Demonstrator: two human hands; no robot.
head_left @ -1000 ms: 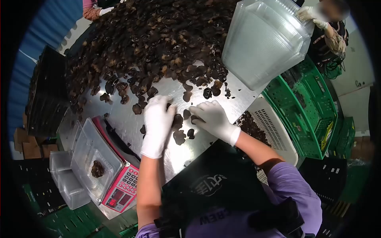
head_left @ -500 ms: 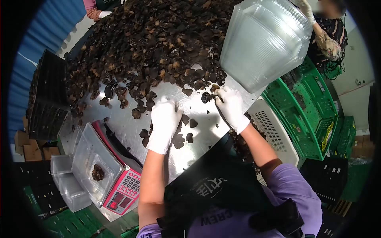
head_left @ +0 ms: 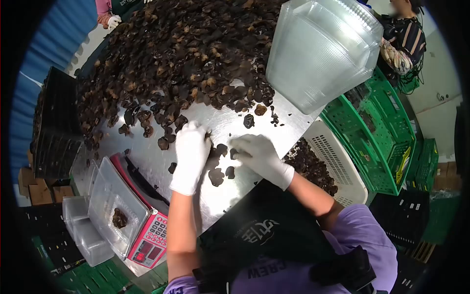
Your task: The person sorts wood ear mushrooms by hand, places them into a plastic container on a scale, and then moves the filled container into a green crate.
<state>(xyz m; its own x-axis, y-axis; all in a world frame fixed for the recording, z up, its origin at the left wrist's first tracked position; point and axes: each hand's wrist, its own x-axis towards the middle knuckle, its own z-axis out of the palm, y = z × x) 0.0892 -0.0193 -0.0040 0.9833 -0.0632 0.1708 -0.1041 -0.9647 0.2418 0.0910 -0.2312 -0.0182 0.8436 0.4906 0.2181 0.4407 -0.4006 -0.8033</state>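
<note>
My left hand (head_left: 190, 156), in a white glove, is over the metal table (head_left: 208, 206) with its fingers curled. A brown bit of wood ear mushroom (head_left: 208, 134) shows at its thumb and fingertips. My gloved right hand (head_left: 262, 156) reaches in from the right, slightly blurred, thumb and fingers apart. Its fingertips are right at a small dark mushroom piece (head_left: 233, 154). Several loose pieces, among them a lobed one (head_left: 216, 177), lie between the hands. Beyond them spreads a large heap of wood ear mushrooms (head_left: 186, 54).
A pink scale (head_left: 152, 235) with a clear tray (head_left: 105, 201) stands at left. Stacked clear plastic containers (head_left: 323, 54) are at upper right. A white basket (head_left: 350, 171) of mushroom pieces and green crates (head_left: 387, 147) stand at right. Two people are across the table.
My right hand has moved left and toward me, leaving a brown mushroom piece behind on the table. My left hand has shifted slightly left. The person at upper right has drawn a hand back from the containers.
</note>
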